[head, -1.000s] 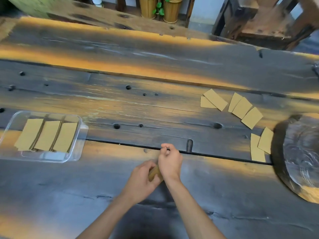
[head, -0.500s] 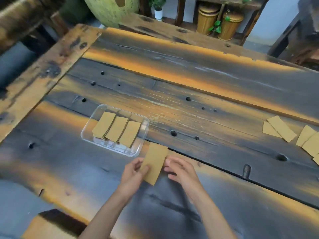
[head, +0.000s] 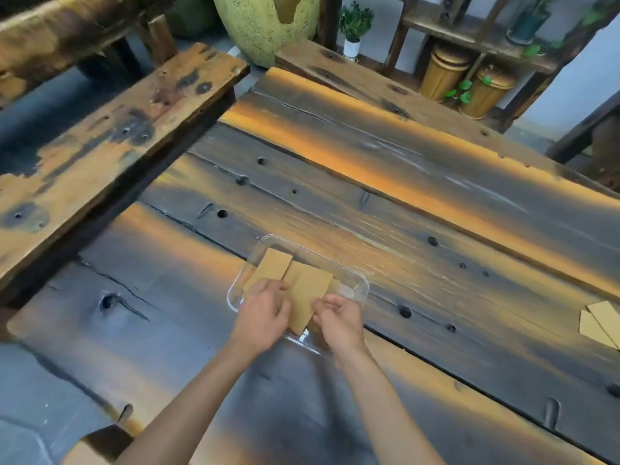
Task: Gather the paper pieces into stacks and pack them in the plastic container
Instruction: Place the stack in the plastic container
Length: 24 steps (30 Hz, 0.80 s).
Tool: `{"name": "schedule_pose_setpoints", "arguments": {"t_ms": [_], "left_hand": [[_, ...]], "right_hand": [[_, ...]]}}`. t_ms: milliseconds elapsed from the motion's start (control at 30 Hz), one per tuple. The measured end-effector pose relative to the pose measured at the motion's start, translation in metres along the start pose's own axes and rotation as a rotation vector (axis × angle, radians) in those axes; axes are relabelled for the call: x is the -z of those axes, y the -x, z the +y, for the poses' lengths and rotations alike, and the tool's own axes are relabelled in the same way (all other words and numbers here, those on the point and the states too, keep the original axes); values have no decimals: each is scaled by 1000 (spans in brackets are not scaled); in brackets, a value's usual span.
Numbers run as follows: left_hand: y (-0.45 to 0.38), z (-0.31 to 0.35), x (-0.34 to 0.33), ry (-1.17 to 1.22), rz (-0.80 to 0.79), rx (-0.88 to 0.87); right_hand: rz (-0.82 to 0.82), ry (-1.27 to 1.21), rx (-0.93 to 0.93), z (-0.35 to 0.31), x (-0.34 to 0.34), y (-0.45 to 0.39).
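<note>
A clear plastic container (head: pixel 355 283) sits on the dark wooden table. Inside it lie tan paper stacks; one stack (head: pixel 273 265) shows at its far left. A further tan paper stack (head: pixel 307 293) hangs tilted over the container's middle, held between both hands. My left hand (head: pixel 265 313) grips its left edge and my right hand (head: pixel 335 318) pinches its lower right corner. The hands and the held stack hide most of the container's inside. Loose tan paper pieces (head: pixel 600 322) lie at the right edge of the table.
A worn wooden bench (head: pixel 100 135) runs along the table's left side. Behind the table stand a large yellow-green pot (head: pixel 265 25), a small potted plant (head: pixel 354 25) and bamboo bins (head: pixel 466 82) under a shelf. A gap (head: pixel 469 370) runs between planks.
Both hands carried the tan stack from the near plank to over the container. The view swung left, so the loose pieces now sit at the right edge.
</note>
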<state>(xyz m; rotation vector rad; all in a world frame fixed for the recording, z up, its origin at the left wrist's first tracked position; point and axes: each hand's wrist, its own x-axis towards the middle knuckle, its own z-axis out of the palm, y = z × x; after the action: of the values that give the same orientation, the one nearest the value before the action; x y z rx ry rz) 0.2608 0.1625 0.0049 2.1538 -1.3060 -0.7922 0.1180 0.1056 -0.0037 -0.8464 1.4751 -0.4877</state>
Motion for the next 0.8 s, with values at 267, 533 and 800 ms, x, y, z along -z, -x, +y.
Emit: {"name": "schedule_pose_setpoints", "arguments": {"t_ms": [267,533,800], "left_hand": [[-34,-37,1,-466,-360,-174],[-32,-41,-4,-513,-366,-162],[-28,-40,-4,-519,-318,-154]], "right_hand": [[112,456,-4,-17,-43,-38],[267,689,77,-15,-66,-33],[247,676,43,-17,-67,-34]]}}
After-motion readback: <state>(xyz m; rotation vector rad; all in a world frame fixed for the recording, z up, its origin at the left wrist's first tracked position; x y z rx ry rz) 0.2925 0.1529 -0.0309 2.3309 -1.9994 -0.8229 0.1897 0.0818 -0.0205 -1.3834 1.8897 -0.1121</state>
